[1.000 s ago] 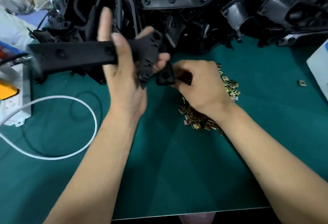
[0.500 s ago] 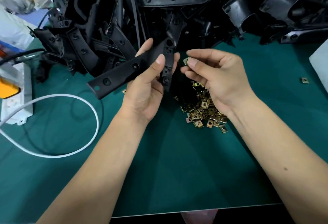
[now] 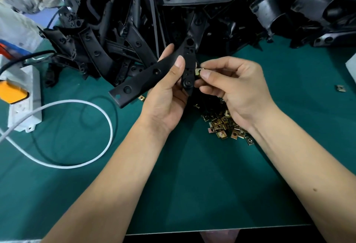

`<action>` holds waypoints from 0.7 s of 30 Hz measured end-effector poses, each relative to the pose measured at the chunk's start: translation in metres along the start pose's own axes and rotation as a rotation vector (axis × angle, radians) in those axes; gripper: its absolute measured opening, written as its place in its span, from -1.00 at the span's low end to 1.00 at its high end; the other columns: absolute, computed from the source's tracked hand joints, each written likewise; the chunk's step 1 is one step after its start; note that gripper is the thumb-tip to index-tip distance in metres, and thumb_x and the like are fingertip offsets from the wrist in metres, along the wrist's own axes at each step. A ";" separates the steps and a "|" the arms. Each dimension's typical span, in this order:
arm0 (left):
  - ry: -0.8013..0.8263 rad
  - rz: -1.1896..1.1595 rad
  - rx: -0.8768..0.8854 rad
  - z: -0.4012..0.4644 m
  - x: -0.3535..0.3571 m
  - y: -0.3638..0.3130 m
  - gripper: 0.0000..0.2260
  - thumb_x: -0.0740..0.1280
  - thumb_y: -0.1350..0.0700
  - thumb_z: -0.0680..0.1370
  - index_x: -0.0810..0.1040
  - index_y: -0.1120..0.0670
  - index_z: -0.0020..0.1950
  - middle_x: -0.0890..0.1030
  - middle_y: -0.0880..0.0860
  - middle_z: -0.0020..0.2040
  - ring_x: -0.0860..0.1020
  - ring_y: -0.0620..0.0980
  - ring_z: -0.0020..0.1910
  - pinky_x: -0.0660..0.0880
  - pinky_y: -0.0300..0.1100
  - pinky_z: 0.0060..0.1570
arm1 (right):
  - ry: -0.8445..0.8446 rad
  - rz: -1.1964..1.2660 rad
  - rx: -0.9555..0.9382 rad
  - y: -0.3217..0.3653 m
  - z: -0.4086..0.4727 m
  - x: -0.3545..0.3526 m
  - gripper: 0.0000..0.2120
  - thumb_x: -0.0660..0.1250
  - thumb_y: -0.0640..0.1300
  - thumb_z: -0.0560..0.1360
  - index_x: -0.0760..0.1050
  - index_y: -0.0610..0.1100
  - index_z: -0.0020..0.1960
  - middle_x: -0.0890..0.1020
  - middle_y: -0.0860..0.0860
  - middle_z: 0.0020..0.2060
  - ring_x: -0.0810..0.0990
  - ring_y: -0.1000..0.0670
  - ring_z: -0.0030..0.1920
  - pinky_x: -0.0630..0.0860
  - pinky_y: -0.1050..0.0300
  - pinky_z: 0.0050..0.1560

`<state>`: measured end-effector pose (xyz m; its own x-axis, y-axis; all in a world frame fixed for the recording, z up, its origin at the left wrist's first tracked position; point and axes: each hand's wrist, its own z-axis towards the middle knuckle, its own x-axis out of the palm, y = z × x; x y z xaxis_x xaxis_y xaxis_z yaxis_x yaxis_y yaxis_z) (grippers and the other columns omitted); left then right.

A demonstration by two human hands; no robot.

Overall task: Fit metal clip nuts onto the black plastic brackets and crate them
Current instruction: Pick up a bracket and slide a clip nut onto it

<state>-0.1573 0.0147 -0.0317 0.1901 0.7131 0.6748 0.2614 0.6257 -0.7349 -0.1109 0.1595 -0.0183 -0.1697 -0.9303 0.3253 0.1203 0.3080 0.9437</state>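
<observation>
My left hand (image 3: 165,96) grips a long black plastic bracket (image 3: 142,81) near its forked right end, thumb on top, the long arm pointing down-left above the green mat. My right hand (image 3: 237,86) pinches a brass-coloured metal clip nut (image 3: 198,72) between thumb and forefinger, right against the edge of the bracket's short tab. A pile of loose clip nuts (image 3: 223,125) lies on the mat under my right wrist, partly hidden by it.
A big heap of black plastic brackets (image 3: 192,11) fills the back of the green table (image 3: 212,185). A white power strip (image 3: 25,104) with an orange plug and a looping white cable (image 3: 107,127) lie at left. One stray clip nut (image 3: 340,88) lies far right.
The bracket swung from level at upper left to a down-left tilt in front of me. My right hand lifted from the nut pile with one nut and brought it against the bracket's tab.
</observation>
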 end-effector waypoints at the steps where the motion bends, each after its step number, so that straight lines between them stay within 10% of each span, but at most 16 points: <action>1: 0.002 0.002 -0.004 0.000 0.000 0.000 -0.49 0.44 0.11 0.53 0.46 -0.04 0.48 0.72 0.06 0.08 0.69 -0.02 -0.05 0.64 -0.15 -0.04 | 0.007 0.006 0.007 0.000 0.000 0.001 -0.89 0.46 -0.40 0.51 0.68 -0.23 -0.05 0.72 -0.13 -0.21 0.75 -0.09 -0.19 0.64 0.21 -0.19; 21: 0.052 0.039 0.018 -0.008 0.009 0.003 -0.52 0.41 0.15 0.56 0.45 0.01 0.47 0.61 0.23 0.34 0.60 0.21 0.30 0.58 0.07 0.27 | -0.037 -0.014 -0.012 0.006 -0.006 0.005 -0.87 0.49 -0.34 0.50 0.60 -0.21 0.01 0.68 -0.11 -0.27 0.72 -0.05 -0.15 0.65 0.08 -0.15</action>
<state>-0.1474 0.0207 -0.0275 0.2493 0.7200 0.6477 0.2355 0.6037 -0.7617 -0.1052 0.1558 -0.0119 -0.2075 -0.9266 0.3137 0.1294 0.2919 0.9477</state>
